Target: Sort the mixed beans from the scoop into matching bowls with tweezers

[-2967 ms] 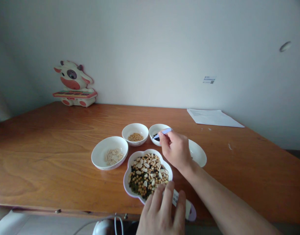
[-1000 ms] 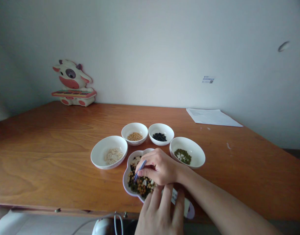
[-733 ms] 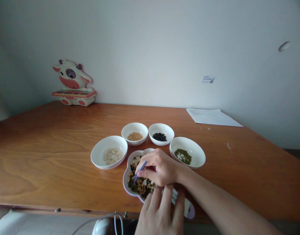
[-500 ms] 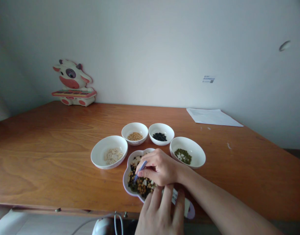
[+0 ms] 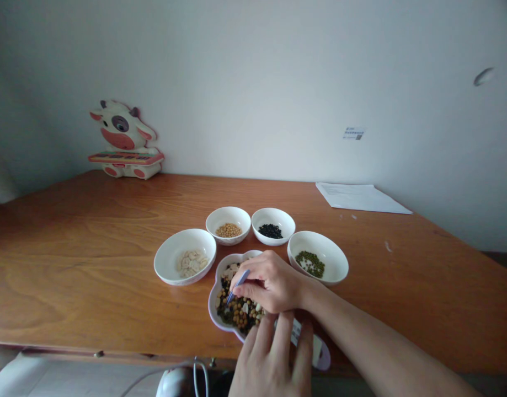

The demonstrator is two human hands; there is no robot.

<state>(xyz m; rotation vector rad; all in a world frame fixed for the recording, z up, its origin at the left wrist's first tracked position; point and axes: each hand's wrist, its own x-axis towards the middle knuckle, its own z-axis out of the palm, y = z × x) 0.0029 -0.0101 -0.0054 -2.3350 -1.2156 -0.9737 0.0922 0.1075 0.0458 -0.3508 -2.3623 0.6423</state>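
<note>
Right-hand grip [image 5: 270,281] is pinched closed around slim lilac tweezers [image 5: 237,286], tips pointing down into the flower-shaped tray [image 5: 212,310] just below it. Whether the tips hold a piece is too small to tell. Left-hand grip [image 5: 273,353] lies nearer the body, fingers spread over the tray's near edge beside its handle [image 5: 323,357] — whether it clasps or merely rests there, I cannot tell.

Four white bowls fan out on the tabletop [image 5: 91,264] beyond the right-hand grip. Left of it sits the bowl [image 5: 165,262] of pale flat pieces; farther off, slightly left, the bowl [image 5: 228,215] of yellow beans; straight beyond, a touch right, the bowl [image 5: 273,215] of black beans; and to its right, the bowl [image 5: 334,266] of green beans.

Progress looks partial: each bowl holds a modest heap of one kind, apparently the finished share — while a good deal of mixed pieces [image 5: 241,318] lies in the tray beneath the tweezers, seemingly the share left, though the right-hand grip hides some of it.
</note>
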